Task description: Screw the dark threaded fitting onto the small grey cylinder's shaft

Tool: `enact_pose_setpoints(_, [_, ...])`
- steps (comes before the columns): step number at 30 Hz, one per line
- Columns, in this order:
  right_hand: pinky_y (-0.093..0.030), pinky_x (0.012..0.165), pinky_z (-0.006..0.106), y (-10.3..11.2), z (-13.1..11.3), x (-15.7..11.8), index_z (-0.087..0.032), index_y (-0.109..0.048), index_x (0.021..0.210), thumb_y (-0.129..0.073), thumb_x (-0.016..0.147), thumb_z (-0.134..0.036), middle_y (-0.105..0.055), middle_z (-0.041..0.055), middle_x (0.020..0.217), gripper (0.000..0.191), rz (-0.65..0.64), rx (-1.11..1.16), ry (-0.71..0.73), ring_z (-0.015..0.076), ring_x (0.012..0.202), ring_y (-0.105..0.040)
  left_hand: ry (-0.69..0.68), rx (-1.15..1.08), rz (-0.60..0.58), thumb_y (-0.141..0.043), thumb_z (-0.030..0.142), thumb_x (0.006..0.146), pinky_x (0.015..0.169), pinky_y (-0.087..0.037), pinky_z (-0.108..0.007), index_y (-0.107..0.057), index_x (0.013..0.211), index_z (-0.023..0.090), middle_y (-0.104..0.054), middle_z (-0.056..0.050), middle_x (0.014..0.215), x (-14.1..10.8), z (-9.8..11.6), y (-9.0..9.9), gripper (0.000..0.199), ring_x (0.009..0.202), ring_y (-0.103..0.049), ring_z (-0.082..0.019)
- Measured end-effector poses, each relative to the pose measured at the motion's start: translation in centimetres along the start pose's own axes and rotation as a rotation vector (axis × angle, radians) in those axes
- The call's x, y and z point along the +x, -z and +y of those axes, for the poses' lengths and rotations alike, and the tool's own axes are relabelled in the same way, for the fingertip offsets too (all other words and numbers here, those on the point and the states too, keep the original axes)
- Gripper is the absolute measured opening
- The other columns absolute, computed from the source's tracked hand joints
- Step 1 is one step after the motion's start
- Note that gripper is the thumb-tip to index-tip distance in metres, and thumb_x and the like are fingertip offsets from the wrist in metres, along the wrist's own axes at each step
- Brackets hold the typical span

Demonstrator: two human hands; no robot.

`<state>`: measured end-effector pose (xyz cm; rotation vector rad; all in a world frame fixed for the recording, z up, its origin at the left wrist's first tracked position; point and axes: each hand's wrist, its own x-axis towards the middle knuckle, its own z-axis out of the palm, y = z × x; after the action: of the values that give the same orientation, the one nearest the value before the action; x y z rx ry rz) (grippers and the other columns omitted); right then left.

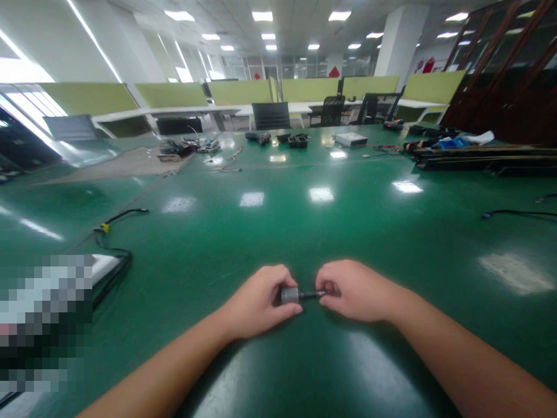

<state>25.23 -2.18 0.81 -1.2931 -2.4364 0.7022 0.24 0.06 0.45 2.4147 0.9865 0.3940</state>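
A short grey metal cylinder (290, 295) with a thin dark shaft (308, 295) lies level just above or on the green table (278, 232). My left hand (265, 302) is closed round the cylinder, thumb on the near side and fingers on the far side. At the right end of the shaft, my right hand (348, 290) pinches the tip between thumb and curled fingers. The two hands are a short gap apart, with the shaft bridging them. Whether the cylinder touches the tabletop cannot be made out.
A blurred-out device with black cables (126, 258) sits at the left. Another cable (517, 213) lies at the right edge. Farther back are tangled wires (191, 146), black parts (298, 140), a silver box (350, 139) and long dark bars (487, 159).
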Motion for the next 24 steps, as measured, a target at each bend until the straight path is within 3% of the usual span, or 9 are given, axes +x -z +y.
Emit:
enact_pose_setpoints(15, [-0.04, 0.06, 0.022, 1.9, 2.1, -0.3, -0.02, -0.073, 0.084, -0.073, 0.074, -0.017, -0.068, -0.0016, 0.077, 0.01, -0.106, 0.13, -0.098, 0.0124, 0.068, -0.06, 0.013, -0.002, -0.005, -0.076, 0.035, 0.081, 0.076, -0.039, -0.03, -0.061, 0.094, 0.02, -0.063, -0.001, 0.089, -0.1, -0.2, -0.1, 0.025, 0.082, -0.056, -0.019])
enact_pose_setpoints(24, [-0.043, 0.06, 0.022, 1.7, 2.2, -0.4, -0.02, -0.075, 0.086, -0.076, 0.076, -0.022, -0.07, -0.0017, 0.078, 0.01, -0.09, 0.147, -0.081, 0.0126, 0.069, -0.062, 0.009, 0.002, 0.003, -0.077, 0.034, 0.08, 0.073, -0.039, -0.028, -0.062, 0.094, 0.02, -0.063, 0.0, 0.088, 0.0, 0.0, -0.1, 0.025, 0.08, -0.056, -0.018])
